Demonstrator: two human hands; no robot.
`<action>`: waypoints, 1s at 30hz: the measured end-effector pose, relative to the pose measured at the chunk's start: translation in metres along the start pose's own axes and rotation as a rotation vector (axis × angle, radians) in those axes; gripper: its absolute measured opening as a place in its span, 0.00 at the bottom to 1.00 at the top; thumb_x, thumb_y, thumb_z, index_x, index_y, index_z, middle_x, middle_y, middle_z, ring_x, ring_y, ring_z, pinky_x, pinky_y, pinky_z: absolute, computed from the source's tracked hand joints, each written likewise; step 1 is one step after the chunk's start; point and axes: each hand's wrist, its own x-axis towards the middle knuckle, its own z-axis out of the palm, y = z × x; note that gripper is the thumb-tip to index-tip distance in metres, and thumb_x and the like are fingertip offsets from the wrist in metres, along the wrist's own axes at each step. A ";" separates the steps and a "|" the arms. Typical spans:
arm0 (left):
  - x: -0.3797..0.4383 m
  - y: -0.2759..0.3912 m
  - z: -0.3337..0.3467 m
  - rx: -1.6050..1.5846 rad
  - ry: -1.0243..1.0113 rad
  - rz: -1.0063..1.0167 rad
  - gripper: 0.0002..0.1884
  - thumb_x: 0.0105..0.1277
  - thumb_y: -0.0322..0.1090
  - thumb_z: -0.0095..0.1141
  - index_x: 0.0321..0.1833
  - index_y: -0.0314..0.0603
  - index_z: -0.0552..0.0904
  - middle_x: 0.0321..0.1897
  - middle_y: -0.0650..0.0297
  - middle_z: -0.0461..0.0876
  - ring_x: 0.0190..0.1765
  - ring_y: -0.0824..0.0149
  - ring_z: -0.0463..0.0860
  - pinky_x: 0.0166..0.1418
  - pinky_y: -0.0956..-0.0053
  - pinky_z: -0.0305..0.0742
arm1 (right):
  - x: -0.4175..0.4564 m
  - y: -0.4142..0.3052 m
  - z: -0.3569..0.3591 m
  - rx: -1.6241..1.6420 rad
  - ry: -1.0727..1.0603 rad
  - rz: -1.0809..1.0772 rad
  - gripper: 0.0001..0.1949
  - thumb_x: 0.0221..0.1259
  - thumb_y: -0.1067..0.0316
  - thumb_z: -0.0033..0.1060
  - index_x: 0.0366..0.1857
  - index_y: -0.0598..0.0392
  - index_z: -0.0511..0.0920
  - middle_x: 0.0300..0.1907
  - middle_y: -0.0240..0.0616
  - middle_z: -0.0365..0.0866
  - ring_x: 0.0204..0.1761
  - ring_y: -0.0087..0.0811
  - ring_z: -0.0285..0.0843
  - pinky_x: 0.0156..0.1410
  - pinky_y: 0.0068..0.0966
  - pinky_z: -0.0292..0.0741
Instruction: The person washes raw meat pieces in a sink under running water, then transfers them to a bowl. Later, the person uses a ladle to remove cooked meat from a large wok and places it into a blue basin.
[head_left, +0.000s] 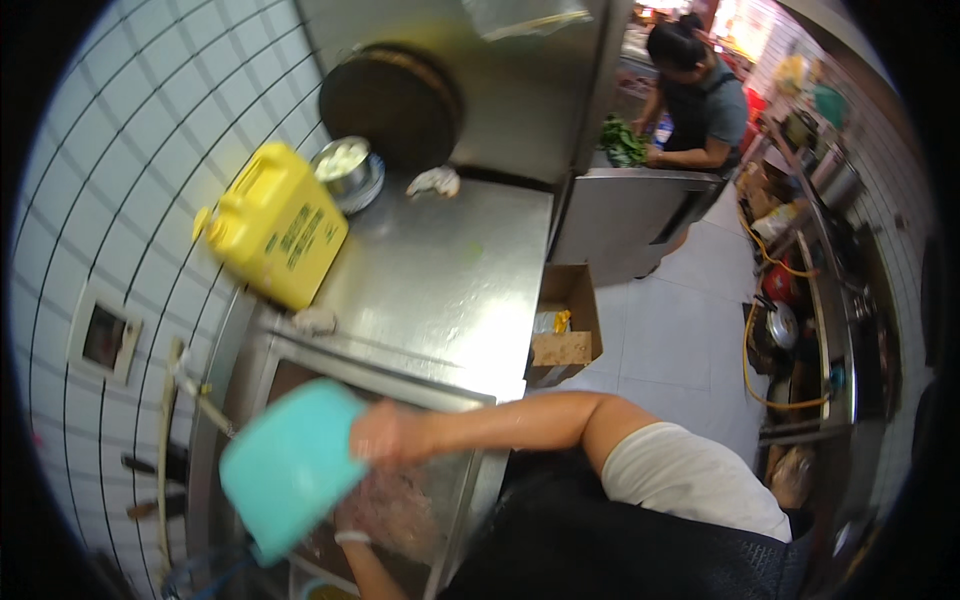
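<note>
My right hand grips the edge of a turquoise plastic container, held over a stainless steel sink and blurred by motion. Below it, my left arm with a white wristband reaches into the sink; most of my left hand is hidden behind the container. Pale pink pieces, apparently raw meat, lie in the sink beside that hand.
A yellow plastic jerrycan, a metal bowl with pale pieces and a crumpled cloth stand on the steel counter. A cardboard box is on the floor. Another person handles leafy greens.
</note>
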 end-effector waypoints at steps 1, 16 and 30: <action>0.006 -0.005 -0.014 0.039 0.006 0.017 0.20 0.58 0.46 0.48 0.50 0.45 0.72 0.34 0.64 0.76 0.35 0.64 0.75 0.35 0.71 0.73 | -0.002 0.011 -0.009 -0.037 0.172 0.126 0.05 0.46 0.66 0.48 0.23 0.56 0.70 0.22 0.39 0.69 0.26 0.38 0.69 0.31 0.36 0.66; -0.005 -0.101 -0.081 -0.641 0.196 -0.262 0.19 0.59 0.40 0.48 0.52 0.47 0.66 0.46 0.55 0.72 0.45 0.59 0.73 0.46 0.65 0.71 | -0.104 0.118 -0.058 0.775 1.018 1.480 0.20 0.57 0.50 0.45 0.47 0.50 0.66 0.44 0.38 0.66 0.41 0.33 0.66 0.44 0.32 0.67; 0.099 -0.116 -0.101 -0.329 0.251 -0.109 0.10 0.54 0.28 0.49 0.40 0.42 0.74 0.26 0.64 0.76 0.21 0.72 0.74 0.21 0.78 0.68 | -0.201 0.179 0.309 -0.199 -1.424 0.910 0.25 0.46 0.62 0.57 0.52 0.50 0.64 0.37 0.48 0.76 0.39 0.46 0.74 0.46 0.35 0.71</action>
